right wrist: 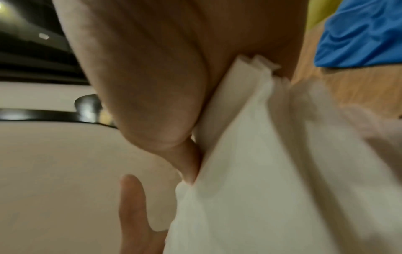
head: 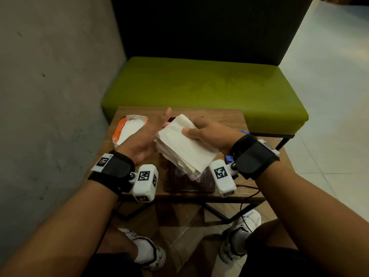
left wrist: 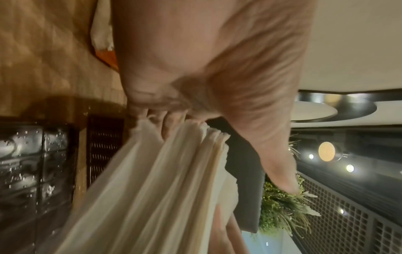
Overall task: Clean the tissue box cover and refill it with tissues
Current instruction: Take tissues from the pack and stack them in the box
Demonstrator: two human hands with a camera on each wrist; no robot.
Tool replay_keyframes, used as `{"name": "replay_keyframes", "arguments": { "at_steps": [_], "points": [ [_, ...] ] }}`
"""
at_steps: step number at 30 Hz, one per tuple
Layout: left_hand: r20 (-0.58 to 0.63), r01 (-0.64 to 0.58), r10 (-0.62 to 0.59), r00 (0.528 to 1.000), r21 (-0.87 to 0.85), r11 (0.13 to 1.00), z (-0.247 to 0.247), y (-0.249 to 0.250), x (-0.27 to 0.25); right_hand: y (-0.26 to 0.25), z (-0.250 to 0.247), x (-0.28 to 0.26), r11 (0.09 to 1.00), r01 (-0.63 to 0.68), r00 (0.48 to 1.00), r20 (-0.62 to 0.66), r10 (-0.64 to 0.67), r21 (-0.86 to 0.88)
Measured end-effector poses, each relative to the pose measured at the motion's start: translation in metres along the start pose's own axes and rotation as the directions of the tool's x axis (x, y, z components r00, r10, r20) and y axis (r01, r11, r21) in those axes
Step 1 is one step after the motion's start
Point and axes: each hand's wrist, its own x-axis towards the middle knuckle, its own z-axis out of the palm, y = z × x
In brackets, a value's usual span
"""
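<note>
My right hand [head: 191, 132] grips a thick stack of white tissues [head: 183, 146] above the table, thumb on top and fingers hidden beneath. My left hand [head: 157, 126] rests with straight fingers against the stack's left edge, thumb [left wrist: 280, 168] spread away. The wrist views show the stack's layered edge [left wrist: 152, 189] [right wrist: 261, 171] pressed into each palm. Directly below the stack, the dark brown tissue box cover [head: 189, 181] lies on the wooden table [head: 225, 116]; its glossy panels [left wrist: 32, 154] show in the left wrist view. An opened orange tissue pack [head: 127, 130] lies at the table's far left.
A blue cloth [head: 229, 157] [right wrist: 359, 34] lies on the table under my right wrist. Another dark piece [head: 172, 118] peeks out behind the stack. A green bench [head: 199, 86] stands beyond the table, and a grey wall [head: 50, 96] runs along the left. A black cable [head: 247, 186] trails off the front right.
</note>
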Motion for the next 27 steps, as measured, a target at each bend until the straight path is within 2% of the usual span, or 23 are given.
{"name": "replay_keyframes", "arguments": {
  "at_steps": [4,6,10,12,14,16,18,19,21,23,27],
  "points": [
    [0.121,0.061,-0.076,0.990,0.125,0.990,-0.001,-0.003,0.001,-0.010,-0.001,-0.003,0.962,0.104,0.988,0.137,-0.070,-0.253],
    [0.120,0.046,-0.069,0.990,0.184,0.982,-0.003,-0.007,0.004,-0.011,0.000,-0.001,0.929,0.151,0.984,0.144,-0.107,-0.338],
    [0.084,0.019,-0.034,0.996,0.175,0.984,-0.007,-0.014,0.010,-0.004,0.002,0.005,0.895,0.186,0.981,0.121,-0.149,-0.406],
    [0.066,0.009,-0.019,0.998,0.139,0.990,-0.007,-0.016,0.011,-0.001,0.001,0.008,0.909,0.189,0.981,0.119,-0.155,-0.371],
    [0.035,-0.012,0.010,0.999,0.069,0.998,-0.007,-0.017,0.011,0.002,-0.002,0.008,0.941,0.204,0.979,0.055,-0.197,-0.269],
    [-0.020,-0.042,0.041,0.999,-0.025,0.999,-0.006,-0.018,0.013,0.011,-0.005,0.009,0.971,0.206,0.967,-0.127,-0.221,-0.121],
    [-0.077,-0.072,0.063,0.995,-0.118,0.990,-0.004,-0.019,0.016,0.025,-0.006,0.011,0.975,0.184,0.952,-0.270,-0.146,0.121],
    [-0.099,-0.089,0.075,0.992,-0.150,0.985,-0.002,-0.019,0.017,0.030,-0.004,0.012,0.949,0.158,0.956,-0.281,-0.079,0.272],
    [-0.137,-0.114,0.088,0.987,-0.189,0.975,0.002,-0.020,0.019,0.037,0.001,0.012,0.854,0.090,0.975,-0.220,0.029,0.513],
    [-0.150,-0.114,0.082,0.985,-0.217,0.969,0.005,-0.021,0.021,0.039,0.007,0.009,0.774,0.056,0.978,-0.192,0.086,0.631],
    [-0.134,-0.072,0.043,0.990,-0.223,0.972,0.008,-0.022,0.022,0.032,0.011,0.001,0.659,-0.027,0.985,-0.094,0.147,0.752]
  ]
}}
